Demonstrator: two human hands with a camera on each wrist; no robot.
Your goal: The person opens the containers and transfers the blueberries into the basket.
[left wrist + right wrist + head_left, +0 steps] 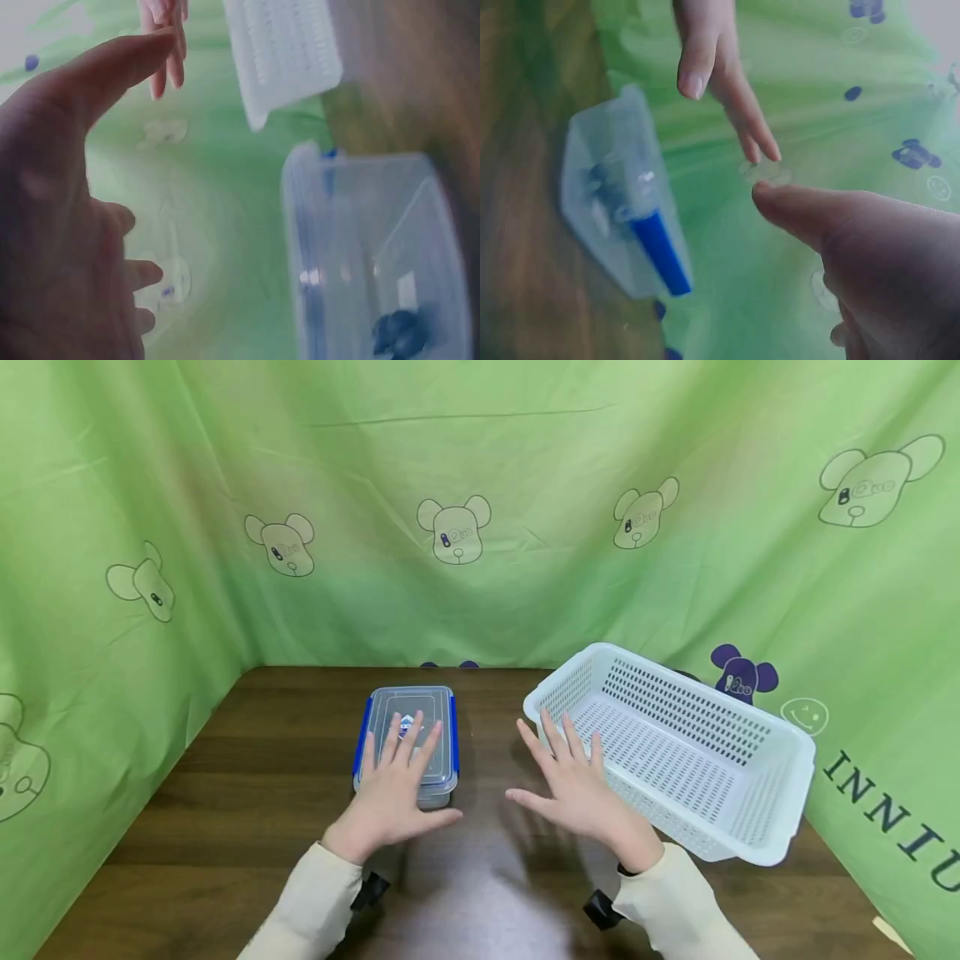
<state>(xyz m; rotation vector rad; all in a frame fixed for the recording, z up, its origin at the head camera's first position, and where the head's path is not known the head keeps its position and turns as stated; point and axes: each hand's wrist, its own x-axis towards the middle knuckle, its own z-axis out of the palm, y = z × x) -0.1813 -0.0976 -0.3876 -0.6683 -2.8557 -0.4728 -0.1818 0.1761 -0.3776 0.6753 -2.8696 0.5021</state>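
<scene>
A clear plastic food container (412,702) with blue side clips stands on the brown table, left of centre; in the left wrist view something dark blue (401,332) shows inside the container (367,240). My left hand (392,797) is spread above its near part, fingers straight, holding nothing. To the right, my right hand (577,789) is also spread and holds nothing. It is in front of the near left side of a white perforated plastic basket (675,743). The right wrist view shows the container (622,202) apart from the right thumb (795,210).
The wooden table (247,760) runs back to a green curtain (337,610) printed with bear heads, which also hangs along both sides. The basket sits at an angle by the table's right edge, its open top facing up. Cream sleeves (307,902) cover the forearms.
</scene>
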